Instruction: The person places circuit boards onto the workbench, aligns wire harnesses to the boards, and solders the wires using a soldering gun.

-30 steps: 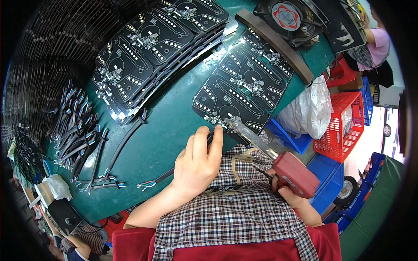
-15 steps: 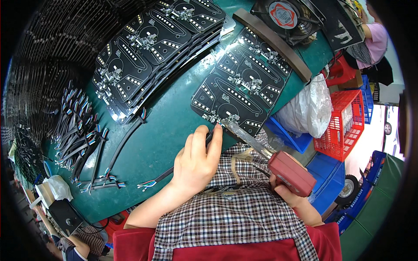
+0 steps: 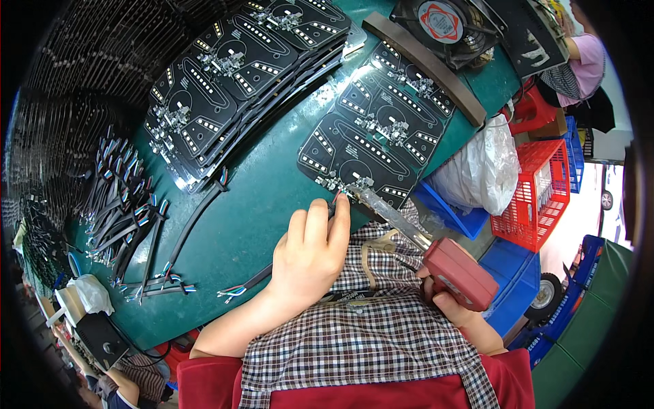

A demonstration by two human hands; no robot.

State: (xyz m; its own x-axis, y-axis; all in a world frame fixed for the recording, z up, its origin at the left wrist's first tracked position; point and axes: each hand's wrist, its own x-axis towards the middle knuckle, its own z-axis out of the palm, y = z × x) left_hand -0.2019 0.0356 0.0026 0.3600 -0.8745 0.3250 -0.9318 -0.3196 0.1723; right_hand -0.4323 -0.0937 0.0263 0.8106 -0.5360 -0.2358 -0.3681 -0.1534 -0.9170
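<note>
On the green table, a stack of black boards, a separate panel, dark cables.

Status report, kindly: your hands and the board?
Left hand holds black cable at board edge. Right hand holds red tool, tip there. Stacked boards apart, leftward.

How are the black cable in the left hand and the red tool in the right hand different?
The black cable is skinny; the red tool has a chunky body. The black cable shows colourful wires, the red tool a long silvery rod. The left hand covers part of the black cable; the right hand grips the red tool. Both have an end near the board.
</note>
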